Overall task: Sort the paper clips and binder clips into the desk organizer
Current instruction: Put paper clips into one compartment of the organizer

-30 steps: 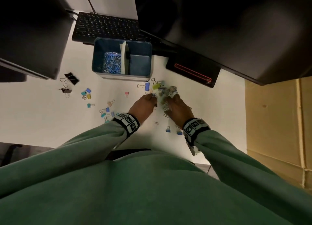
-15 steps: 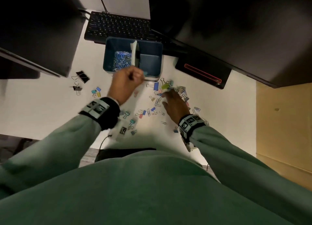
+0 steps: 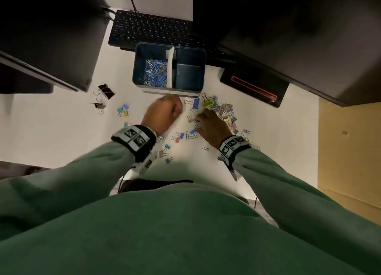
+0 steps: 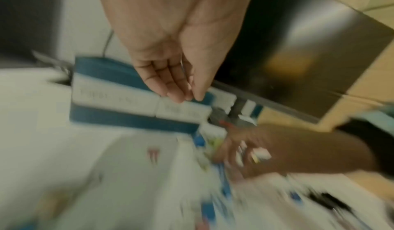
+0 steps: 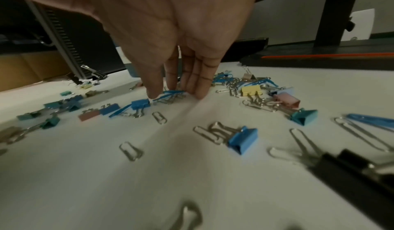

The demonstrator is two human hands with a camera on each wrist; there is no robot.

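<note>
The blue desk organizer [image 3: 137, 68] stands in front of the keyboard. Its left compartment holds blue and silver paper clips [image 3: 155, 72]. My left hand [image 3: 165, 114] hovers just short of the organizer's front wall, fingers straight and loose [image 4: 177, 97], with nothing seen in it. My right hand [image 3: 209, 124] reaches into the mixed pile of clips [image 3: 221, 110]. Its thumb and straight fingertips [image 5: 198, 94] rest on the table around a small bunch of blue paper clips [image 5: 170, 94]. A blue binder clip [image 5: 243, 141] and loose silver paper clips [image 5: 131, 150] lie nearer my wrist.
Black binder clips [image 3: 106, 91] and small coloured ones [image 3: 123, 110] lie left of the organizer. A keyboard [image 3: 150, 29] sits behind it, and a black base with a red line [image 3: 253, 87] to its right. Dark monitors overhang both sides. Cardboard [image 3: 350, 151] borders the table's right edge.
My left hand left the pile, rose to the organizer's front rim, and has now drawn back a little below it. My right hand stayed on the pile.
</note>
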